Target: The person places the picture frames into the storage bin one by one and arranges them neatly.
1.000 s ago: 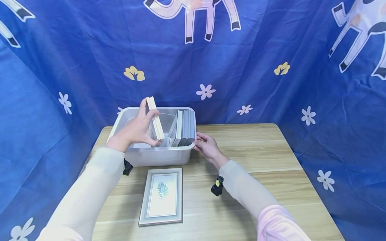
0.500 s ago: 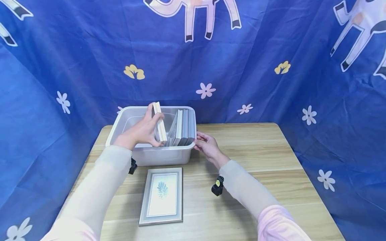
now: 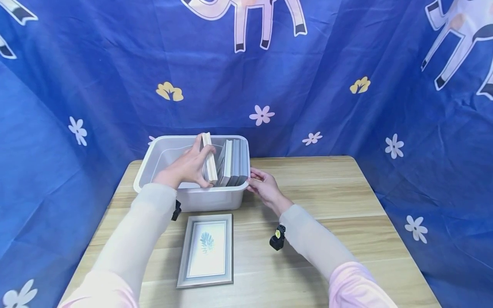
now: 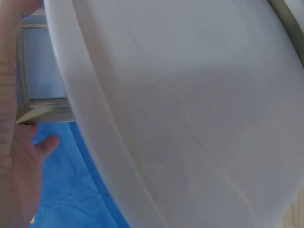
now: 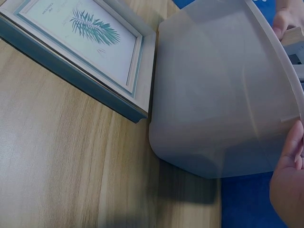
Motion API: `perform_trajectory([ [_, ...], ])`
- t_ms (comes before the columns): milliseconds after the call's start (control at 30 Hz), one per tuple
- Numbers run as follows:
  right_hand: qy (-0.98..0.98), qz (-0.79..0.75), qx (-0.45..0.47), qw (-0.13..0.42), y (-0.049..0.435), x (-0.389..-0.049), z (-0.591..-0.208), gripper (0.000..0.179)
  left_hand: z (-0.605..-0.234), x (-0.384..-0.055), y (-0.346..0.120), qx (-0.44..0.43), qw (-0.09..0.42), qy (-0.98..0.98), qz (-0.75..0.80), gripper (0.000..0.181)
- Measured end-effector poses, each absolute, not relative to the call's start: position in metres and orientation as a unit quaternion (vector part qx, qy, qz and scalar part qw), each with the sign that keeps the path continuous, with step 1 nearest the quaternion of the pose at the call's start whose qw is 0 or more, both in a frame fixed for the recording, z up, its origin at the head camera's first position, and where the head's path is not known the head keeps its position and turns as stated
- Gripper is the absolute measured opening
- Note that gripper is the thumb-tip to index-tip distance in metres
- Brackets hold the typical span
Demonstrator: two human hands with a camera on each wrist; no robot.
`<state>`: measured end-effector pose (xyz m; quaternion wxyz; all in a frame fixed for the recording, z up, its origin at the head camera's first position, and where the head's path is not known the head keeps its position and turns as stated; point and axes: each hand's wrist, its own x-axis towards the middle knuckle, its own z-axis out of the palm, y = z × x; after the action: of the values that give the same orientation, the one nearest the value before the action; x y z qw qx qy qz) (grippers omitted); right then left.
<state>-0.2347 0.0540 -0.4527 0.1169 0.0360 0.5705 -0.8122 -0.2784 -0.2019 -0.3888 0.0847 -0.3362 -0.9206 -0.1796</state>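
Note:
A picture frame with a pale wooden edge [image 3: 209, 164] stands on its side, slightly tilted, in the grey-white plastic bin [image 3: 212, 200]. My left hand [image 3: 188, 166] grips it by its edges, thumb at the near end and fingers at the far end. To its right, several picture frames [image 3: 236, 162] stand side by side against the bin's right wall. My right hand [image 3: 265, 188] holds the bin's near right corner at the rim; in the right wrist view the thumb [image 5: 293, 140] lies against the rim. The left wrist view is mostly filled by the bin wall [image 4: 180, 114].
Another picture frame with a leaf print [image 3: 206, 250] lies face up on the wooden table [image 3: 308, 256], in front of the bin. A blue cloth backdrop [image 3: 300, 94] rises behind and at both sides of the table.
My left hand has moved right and slightly down with its picture frame, bringing it close to the frames standing in the bin. The right hand has stayed on the bin corner.

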Motion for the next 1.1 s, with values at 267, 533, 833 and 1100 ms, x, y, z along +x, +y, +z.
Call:
perform_trajectory([
  [267, 0.569, -0.813, 0.033, 0.115, 0.053, -0.235, -0.452, 0.048, -0.391, -0.281, -0.199, -0.312, 0.058, -0.934, -0.162, 0.096],
  [533, 0.569, -0.814, 0.037, 0.112, 0.053, -0.234, -0.450, 0.048, -0.392, -0.284, -0.195, -0.313, 0.047, -0.937, -0.150, 0.096],
  [833, 0.566, -0.816, 0.035, 0.112, 0.053, -0.235, -0.452, 0.048, -0.393, -0.287, -0.192, -0.309, 0.014, -0.939, -0.150, 0.094],
  [1100, 0.565, -0.816, 0.035, 0.114, 0.054, -0.234, -0.451, 0.049, -0.390, -0.287, -0.190, -0.304, -0.023, -0.940, -0.155, 0.093],
])
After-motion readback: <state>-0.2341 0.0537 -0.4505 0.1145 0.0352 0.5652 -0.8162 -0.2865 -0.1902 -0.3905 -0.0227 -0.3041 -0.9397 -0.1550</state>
